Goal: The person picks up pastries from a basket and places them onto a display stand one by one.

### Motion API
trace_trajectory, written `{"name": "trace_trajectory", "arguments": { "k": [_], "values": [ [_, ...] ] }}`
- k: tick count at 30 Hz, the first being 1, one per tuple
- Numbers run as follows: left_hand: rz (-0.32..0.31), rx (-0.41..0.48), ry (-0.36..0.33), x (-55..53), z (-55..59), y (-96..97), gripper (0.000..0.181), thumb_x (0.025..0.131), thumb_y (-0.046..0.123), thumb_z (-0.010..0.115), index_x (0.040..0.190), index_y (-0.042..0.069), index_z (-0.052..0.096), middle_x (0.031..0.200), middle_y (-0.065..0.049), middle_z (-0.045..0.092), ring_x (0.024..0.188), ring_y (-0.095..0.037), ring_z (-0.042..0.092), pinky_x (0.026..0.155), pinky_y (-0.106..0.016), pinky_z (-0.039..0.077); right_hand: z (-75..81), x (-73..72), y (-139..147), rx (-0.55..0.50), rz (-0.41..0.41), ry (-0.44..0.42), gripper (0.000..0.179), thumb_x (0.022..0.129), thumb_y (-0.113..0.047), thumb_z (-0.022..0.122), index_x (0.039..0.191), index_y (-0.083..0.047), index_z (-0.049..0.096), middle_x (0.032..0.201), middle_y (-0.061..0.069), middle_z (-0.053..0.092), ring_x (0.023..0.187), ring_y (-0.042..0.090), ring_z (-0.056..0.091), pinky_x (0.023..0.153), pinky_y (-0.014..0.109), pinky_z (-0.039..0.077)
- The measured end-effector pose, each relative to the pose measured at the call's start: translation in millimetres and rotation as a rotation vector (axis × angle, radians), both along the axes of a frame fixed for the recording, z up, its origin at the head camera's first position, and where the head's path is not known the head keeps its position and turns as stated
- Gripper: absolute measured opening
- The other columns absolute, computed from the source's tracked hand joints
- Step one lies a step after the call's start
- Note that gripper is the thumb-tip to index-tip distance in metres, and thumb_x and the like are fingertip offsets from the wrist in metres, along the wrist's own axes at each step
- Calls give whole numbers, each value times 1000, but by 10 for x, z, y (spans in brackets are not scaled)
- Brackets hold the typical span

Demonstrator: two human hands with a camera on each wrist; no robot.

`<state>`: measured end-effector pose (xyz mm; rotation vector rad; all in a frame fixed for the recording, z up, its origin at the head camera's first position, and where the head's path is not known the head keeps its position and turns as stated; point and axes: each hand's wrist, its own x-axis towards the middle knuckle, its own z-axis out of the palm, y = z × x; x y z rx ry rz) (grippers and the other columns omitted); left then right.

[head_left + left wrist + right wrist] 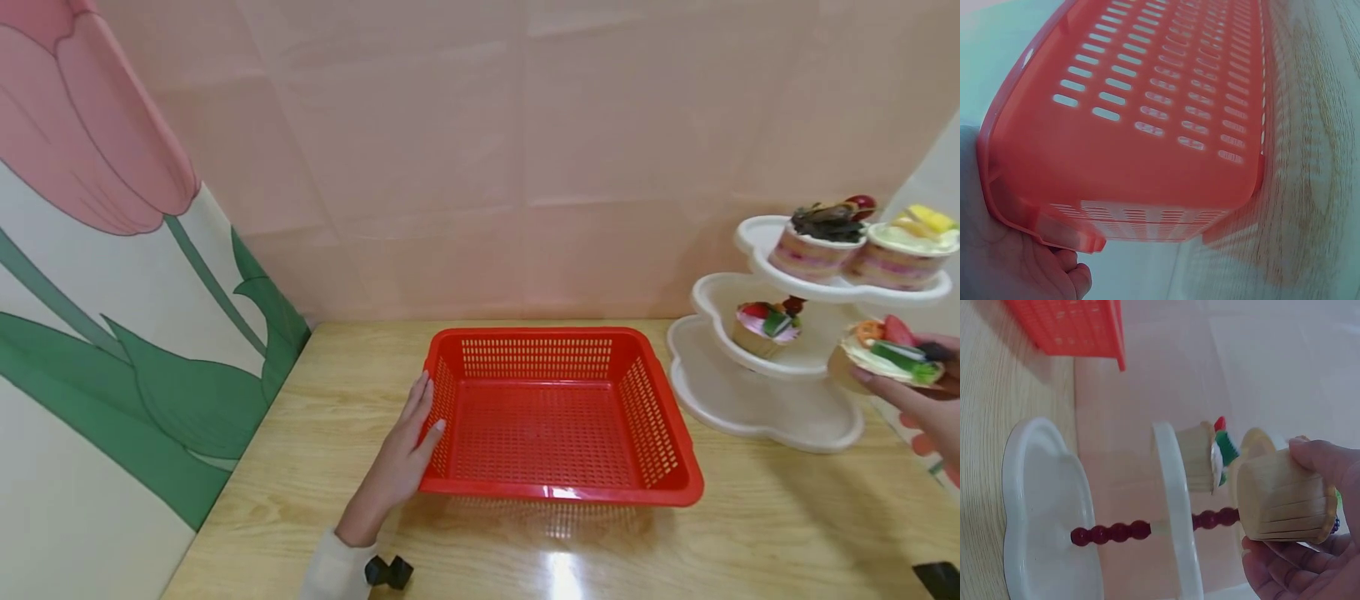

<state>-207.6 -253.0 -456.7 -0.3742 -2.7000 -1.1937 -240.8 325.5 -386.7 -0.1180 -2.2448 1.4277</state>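
My left hand rests on the left rim of a red plastic basket, thumb inside the rim and fingers along the outer side. The left wrist view shows the basket's slotted side wall close up. At the far right, my right hand grips a cupcake by its pleated paper cup. White cream, an orange slice, a red fruit piece and green bits top it. This cupcake is held beside the middle tier of a white three-tier stand.
On the middle tier stands a pink-topped cupcake. The top tier bears a chocolate-topped cake cup and a yellow-topped cake cup. Dark red beads form the stand's post. A pink wall covering rises behind the wooden table.
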Motion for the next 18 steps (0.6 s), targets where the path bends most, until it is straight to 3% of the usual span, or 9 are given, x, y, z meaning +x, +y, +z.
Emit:
{"name": "trace_trajectory", "arguments": {
  "k": [5, 7, 11, 13, 18],
  "values": [
    [0, -3, 8, -1, -5, -1, 66, 99, 48, 36, 152, 15, 15, 158, 5, 4, 142, -10, 7, 109, -49, 21, -40, -97, 58, 42, -30, -32, 51, 84, -9, 70, 107, -44, 42, 78, -39, 49, 41, -3, 49, 29, 22, 37],
    [1, -6, 9, 1, -3, 0, 65, 99, 47, 36, 152, 14, 15, 158, 5, 4, 142, -10, 7, 110, -48, 21, -58, -155, 75, 24, -21, 4, 51, 82, -5, 70, 107, -42, 45, 80, -38, 52, 46, -7, 51, 32, 18, 38],
    [-4, -7, 17, -4, -7, -3, 65, 100, 47, 36, 152, 14, 15, 158, 5, 4, 143, -11, 7, 110, -48, 20, -101, -273, 100, -44, 32, 134, 54, 77, 9, 69, 107, -33, 52, 90, -32, 58, 69, -17, 55, 53, 3, 42],
    [-6, -9, 16, -9, -11, -4, 65, 100, 47, 35, 152, 14, 14, 158, 5, 3, 143, -11, 6, 110, -48, 20, -124, -317, 113, -63, 56, 167, 56, 76, 14, 68, 108, -30, 53, 92, -30, 59, 74, -16, 56, 60, 2, 42],
    [-5, -6, 5, -12, -15, -6, 66, 99, 48, 35, 152, 14, 14, 158, 6, 3, 143, -11, 6, 110, -48, 20, -166, -391, 162, -21, 72, 178, 57, 75, 14, 69, 108, -30, 55, 92, -28, 58, 74, -16, 55, 62, 2, 42]
  ]
}}
